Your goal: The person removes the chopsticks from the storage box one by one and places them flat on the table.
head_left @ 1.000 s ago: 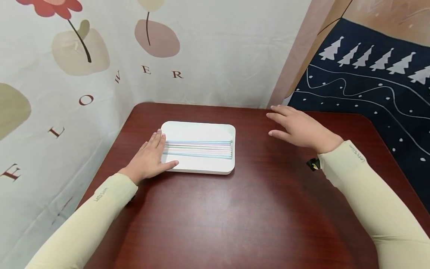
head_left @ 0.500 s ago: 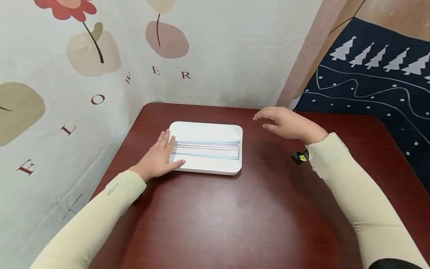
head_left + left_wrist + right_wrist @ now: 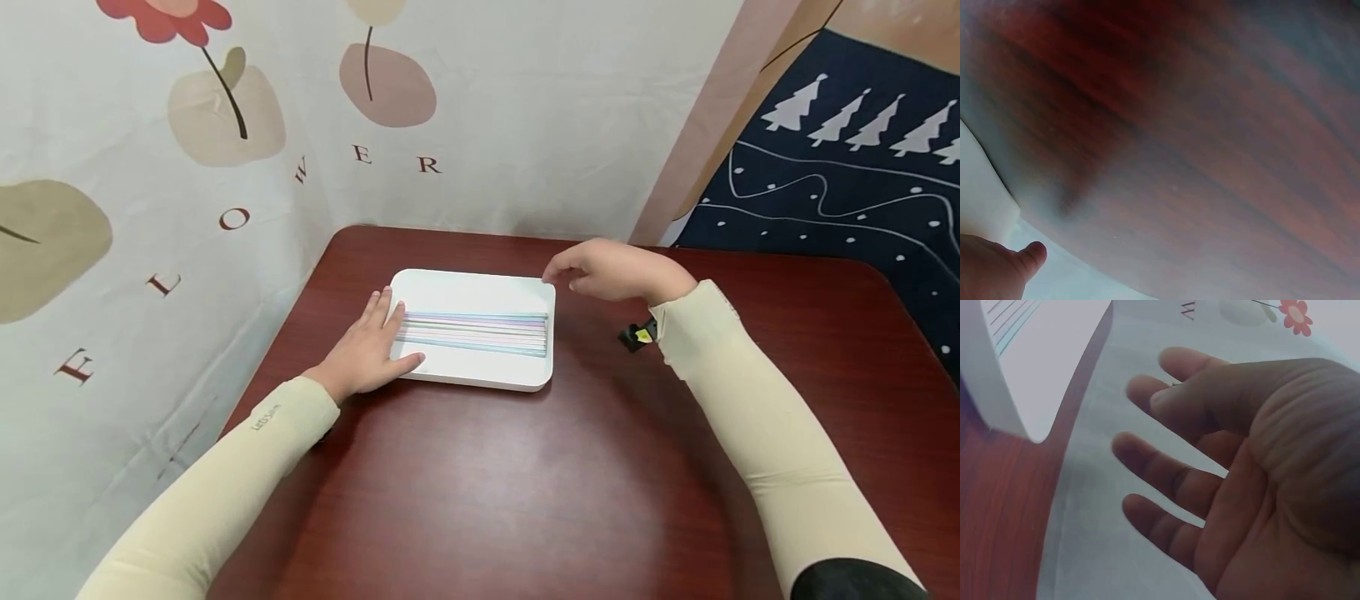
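Left hand [image 3: 365, 350], fingers spread, touches white tray [image 3: 474, 293] of thin sticks [image 3: 476, 332]; only right-wrist view shows right hand [image 3: 1247, 481] palm-side, fingers loosely bent.

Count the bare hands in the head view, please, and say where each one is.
2: the left hand lies over the left end of the white tray; the right hand is at its far right corner.

Soft glare on the dark table [image 3: 502, 471]

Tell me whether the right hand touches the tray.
Apart: the right wrist view shows table and cloth between the right hand and the tray.
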{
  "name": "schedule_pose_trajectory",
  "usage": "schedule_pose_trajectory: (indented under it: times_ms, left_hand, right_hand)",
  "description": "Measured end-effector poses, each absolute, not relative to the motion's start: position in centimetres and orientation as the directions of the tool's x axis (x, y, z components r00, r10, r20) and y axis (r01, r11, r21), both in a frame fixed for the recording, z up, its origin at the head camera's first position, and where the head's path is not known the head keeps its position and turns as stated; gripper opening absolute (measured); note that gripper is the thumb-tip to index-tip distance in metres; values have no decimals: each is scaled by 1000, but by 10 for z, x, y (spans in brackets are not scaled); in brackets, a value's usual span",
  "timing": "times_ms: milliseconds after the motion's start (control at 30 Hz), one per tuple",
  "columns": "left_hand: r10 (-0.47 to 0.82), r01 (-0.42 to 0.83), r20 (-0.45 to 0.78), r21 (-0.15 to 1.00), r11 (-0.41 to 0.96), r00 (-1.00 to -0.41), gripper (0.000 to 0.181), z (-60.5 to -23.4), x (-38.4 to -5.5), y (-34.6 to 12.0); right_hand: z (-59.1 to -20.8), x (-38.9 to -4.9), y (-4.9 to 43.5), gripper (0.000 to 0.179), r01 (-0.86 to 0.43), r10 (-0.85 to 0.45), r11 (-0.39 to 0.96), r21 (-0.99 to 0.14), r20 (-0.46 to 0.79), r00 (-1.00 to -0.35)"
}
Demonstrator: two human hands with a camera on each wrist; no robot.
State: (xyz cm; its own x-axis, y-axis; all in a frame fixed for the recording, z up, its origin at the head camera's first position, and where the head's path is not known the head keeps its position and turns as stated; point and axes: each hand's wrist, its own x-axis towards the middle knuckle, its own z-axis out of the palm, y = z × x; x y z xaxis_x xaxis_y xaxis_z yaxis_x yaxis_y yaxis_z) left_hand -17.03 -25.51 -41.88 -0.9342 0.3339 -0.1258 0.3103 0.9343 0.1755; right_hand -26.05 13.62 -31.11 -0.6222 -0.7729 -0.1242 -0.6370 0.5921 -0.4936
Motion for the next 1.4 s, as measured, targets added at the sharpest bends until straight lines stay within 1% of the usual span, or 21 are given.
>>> schedule_pose_trajectory:
  times_ms: [100,300,533,733,967,1267,1400]
  left_hand:
    - [337,314,-119,178,933,-934,103,-419,-170,-255]
    - [341,320,-106,174,931,-934,101,-421,-170,-257]
    - [341,322,-96,173,931,-935,98,-422,-167,-257]
    - [340,322,-89,170,931,-936,96,-422,-166,-258]
    - [349,332,-73,175,927,-934,95,-424,-168,-255]
    - [350,333,-72,184,925,-934,92,-424,-168,-255]
    - [347,330,-74,183,926,-935,92,-425,-168,-256]
  right_hand:
    - [-314,-264,126,37,-621,-775,596,-508,-162,-611]
    - [-321,-271,104,42,-607,-781,584,-539,-170,-601]
    - [-334,-279,81,36,-531,-822,491,-691,-167,-544]
    - [-353,-290,67,32,-453,-823,441,-775,-148,-548]
    - [-373,-297,55,30,-428,-811,459,-778,-171,-559]
    - [-387,-300,39,37,-505,-824,483,-715,-177,-538]
    - [-388,-299,36,42,-518,-814,507,-689,-185,-551]
